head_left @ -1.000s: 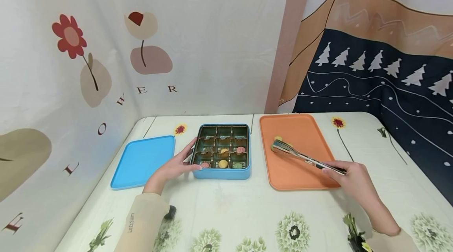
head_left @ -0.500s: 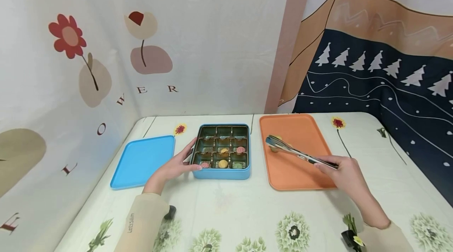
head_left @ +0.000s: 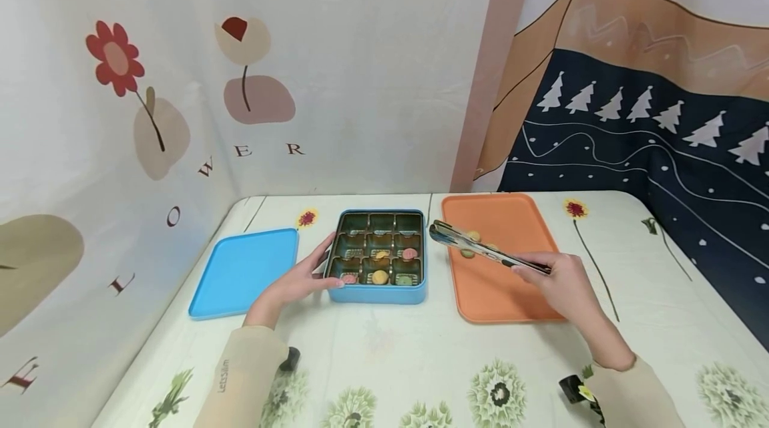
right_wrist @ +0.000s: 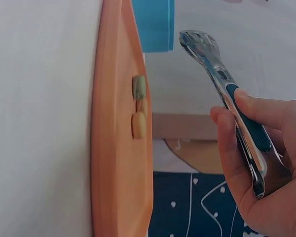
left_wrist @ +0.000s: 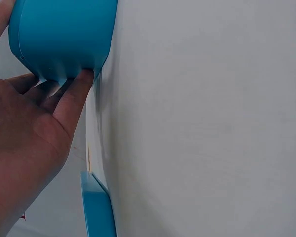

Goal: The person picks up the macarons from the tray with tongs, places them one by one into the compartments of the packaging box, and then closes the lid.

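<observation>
The right hand clamps its grip on the metal tongs, tips pressed together in the air between the orange tray and the blue tin. Whether they carry anything I cannot tell. The left hand braces the tin's near corner, fingers straight against its wall. Looks like the carry-across step. Two cookies lie on the tray; next calls for lining the tips over a free compartment.
</observation>
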Motion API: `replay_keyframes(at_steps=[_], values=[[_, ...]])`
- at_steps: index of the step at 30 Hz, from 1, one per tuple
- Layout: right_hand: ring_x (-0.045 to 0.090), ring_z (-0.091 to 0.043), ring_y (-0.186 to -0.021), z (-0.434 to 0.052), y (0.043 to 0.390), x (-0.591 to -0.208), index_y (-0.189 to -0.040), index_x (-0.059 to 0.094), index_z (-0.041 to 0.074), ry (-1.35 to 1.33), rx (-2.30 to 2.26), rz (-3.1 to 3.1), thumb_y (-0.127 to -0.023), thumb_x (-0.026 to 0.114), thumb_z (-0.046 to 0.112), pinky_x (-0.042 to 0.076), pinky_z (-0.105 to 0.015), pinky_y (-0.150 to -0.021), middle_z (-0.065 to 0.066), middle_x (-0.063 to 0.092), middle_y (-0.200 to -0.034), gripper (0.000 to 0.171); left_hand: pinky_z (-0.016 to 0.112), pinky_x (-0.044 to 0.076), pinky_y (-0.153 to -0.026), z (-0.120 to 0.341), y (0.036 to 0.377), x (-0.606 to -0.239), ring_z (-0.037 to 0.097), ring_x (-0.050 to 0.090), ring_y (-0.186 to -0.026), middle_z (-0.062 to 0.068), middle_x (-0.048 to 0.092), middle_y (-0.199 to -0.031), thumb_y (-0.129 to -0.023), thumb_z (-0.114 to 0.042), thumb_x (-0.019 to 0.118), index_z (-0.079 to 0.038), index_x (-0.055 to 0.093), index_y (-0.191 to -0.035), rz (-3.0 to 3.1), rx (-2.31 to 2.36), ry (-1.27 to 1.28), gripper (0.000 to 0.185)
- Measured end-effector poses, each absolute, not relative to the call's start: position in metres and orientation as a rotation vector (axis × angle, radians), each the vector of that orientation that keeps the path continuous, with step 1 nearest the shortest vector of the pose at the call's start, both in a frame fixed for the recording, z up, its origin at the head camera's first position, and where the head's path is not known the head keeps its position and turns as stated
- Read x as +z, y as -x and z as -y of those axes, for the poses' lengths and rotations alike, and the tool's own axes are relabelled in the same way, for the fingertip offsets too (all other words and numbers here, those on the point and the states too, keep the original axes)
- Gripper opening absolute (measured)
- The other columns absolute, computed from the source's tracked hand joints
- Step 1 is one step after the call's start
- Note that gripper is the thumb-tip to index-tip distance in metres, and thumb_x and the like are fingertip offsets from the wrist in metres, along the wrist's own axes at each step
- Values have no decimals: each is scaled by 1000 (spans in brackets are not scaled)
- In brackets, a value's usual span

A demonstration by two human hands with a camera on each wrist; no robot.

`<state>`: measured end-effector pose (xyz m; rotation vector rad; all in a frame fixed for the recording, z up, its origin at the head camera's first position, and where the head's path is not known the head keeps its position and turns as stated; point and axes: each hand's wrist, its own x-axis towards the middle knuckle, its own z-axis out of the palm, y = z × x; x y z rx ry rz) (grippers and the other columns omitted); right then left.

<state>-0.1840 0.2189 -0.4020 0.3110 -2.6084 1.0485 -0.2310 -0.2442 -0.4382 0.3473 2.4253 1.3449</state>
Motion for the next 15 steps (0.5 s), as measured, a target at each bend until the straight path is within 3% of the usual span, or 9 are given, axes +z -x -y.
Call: replay_keyframes(at_steps=[9, 15], values=[[60, -1, -67, -200, 192, -397, -106, 78, 2, -373, 1107, 2613, -86, 78, 13, 37, -22, -45, -16, 78, -97, 23, 63, 23, -120, 243, 230, -435, 44, 3, -154, 13, -4, -169, -92, -26, 73, -27, -2, -162, -2423, 1347, -333, 103], [57, -3, -65, -186, 196, -395, -106, 79, 3, -397, 1150, 2625, -86, 77, 14, 39, -21, -47, -13, 78, -93, 22, 64, 24, -119, 242, 229, -435, 43, 4, -154, 15, -2, -169, -92, -25, 73, -28, -2, -162, -2430, 1336, -318, 102]])
